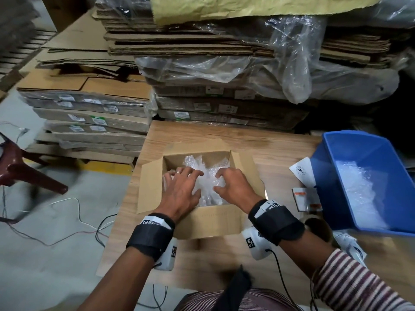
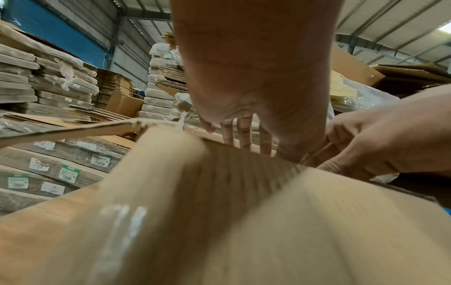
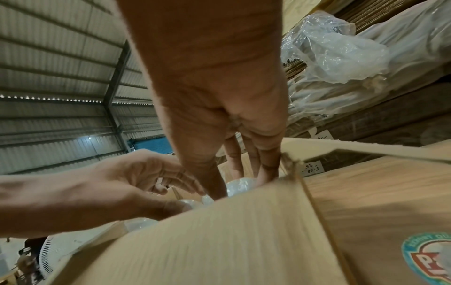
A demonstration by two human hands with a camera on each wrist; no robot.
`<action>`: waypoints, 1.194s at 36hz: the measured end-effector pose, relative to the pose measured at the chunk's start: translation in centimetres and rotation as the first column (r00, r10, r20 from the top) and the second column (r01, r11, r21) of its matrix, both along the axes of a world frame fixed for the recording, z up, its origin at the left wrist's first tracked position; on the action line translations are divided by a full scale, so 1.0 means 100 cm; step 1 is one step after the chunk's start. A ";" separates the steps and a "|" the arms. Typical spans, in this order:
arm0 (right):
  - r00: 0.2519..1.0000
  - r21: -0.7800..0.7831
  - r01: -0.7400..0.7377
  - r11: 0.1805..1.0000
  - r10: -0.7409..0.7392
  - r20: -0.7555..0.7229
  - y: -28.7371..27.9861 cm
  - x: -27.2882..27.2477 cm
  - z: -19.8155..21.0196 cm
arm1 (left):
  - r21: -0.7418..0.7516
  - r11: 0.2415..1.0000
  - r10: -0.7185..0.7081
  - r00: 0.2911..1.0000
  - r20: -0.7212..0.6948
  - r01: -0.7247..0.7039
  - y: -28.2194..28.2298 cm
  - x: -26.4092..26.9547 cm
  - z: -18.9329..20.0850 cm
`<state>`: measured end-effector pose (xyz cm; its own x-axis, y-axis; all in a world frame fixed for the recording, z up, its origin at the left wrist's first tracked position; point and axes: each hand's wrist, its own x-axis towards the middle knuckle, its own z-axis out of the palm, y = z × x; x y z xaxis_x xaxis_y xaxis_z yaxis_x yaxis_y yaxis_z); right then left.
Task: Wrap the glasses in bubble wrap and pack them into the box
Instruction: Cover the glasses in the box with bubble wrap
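Observation:
An open cardboard box [image 1: 215, 223] stands on the wooden table [image 1: 280, 158]. Inside it lies a bubble-wrapped bundle [image 1: 208, 182]; the glass under the wrap cannot be made out. My left hand [image 1: 182, 187] reaches into the box from the left, fingers spread and bent over the bundle, thumb against its near side. On the bundle's right side my right hand [image 1: 233, 187] holds it with curled fingertips and thumb. In the right wrist view my right fingers [image 3: 246, 160] go down behind the box wall [image 3: 244, 241] onto the wrap [image 3: 239, 185], beside the left hand [image 3: 136, 179]. The left wrist view is blurred; the box flap [image 2: 219, 212] hides the bundle.
A blue plastic bin [image 1: 350, 153] holding loose bubble wrap [image 1: 363, 189] stands at the table's right. Labels [image 1: 303, 173] and a tape roll [image 1: 318, 230] lie between bin and box. Stacks of flattened cardboard [image 1: 202, 97] rise behind. A maroon chair [image 1: 22, 171] and cables [image 1: 78, 221] are on the floor at left.

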<state>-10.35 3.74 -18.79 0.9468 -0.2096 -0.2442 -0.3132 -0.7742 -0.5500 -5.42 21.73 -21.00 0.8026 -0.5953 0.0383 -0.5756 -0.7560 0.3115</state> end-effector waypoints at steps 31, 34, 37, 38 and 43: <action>0.867 0.099 0.413 0.905 -0.424 0.260 -0.281 -0.122 0.020 | -0.453 0.859 -0.351 0.918 -0.183 0.238 -0.249 -0.062 0.037; 0.852 0.044 0.493 0.869 -0.493 0.175 -0.323 -0.141 0.013 | -0.445 0.842 -0.415 0.893 -0.176 0.304 -0.290 -0.074 0.037; 0.878 -0.023 0.473 0.881 -0.468 0.103 -0.358 -0.153 -0.002 | -0.431 0.835 -0.454 0.871 -0.188 0.342 -0.325 -0.084 0.037; 0.892 -0.053 0.451 0.891 -0.448 0.055 -0.367 -0.154 -0.008 | -0.425 0.833 -0.464 0.865 -0.189 0.354 -0.335 -0.087 0.036; 0.909 -0.109 0.319 0.941 -0.337 -0.247 -0.395 -0.149 -0.041 | -0.408 0.820 -0.502 0.847 -0.176 0.402 -0.368 -0.097 0.025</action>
<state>-25.30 -35.80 -22.94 0.7277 -0.5209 -0.4461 -0.6797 -0.6348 -0.3675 -15.16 -15.09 -18.52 0.4538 -0.8807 0.1361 -0.6826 -0.2453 0.6884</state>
